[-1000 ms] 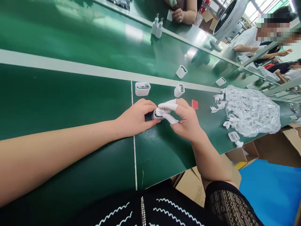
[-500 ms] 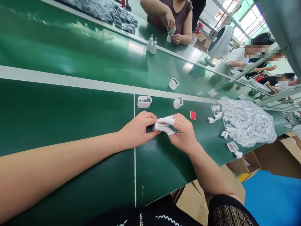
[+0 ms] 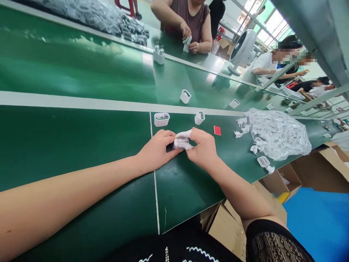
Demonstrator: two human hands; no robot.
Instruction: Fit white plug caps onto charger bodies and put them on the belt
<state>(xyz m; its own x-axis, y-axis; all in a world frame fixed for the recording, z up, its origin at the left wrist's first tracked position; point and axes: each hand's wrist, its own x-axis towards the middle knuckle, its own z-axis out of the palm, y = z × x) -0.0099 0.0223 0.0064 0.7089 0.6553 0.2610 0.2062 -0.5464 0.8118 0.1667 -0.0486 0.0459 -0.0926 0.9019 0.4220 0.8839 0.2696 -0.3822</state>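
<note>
**Left hand (image 3: 159, 151) and right hand (image 3: 203, 149) gripping one white piece (image 3: 176, 144)**

Green table (image 3: 131, 207), pale strip (image 3: 81, 103) running across. Left arm low and nearly straight from near left; thumb and fingers pinch the piece's left side. Right arm angles in from near right, fingers curled, white finger covers (image 3: 185, 134) on the piece's upper right. Piece mid-table, mostly hidden by fingers. To the right, clear plastic bag (image 3: 278, 136) of white parts. Just beyond the hands, two open white housings (image 3: 161, 119). Right of them, red square (image 3: 217, 130).
</note>
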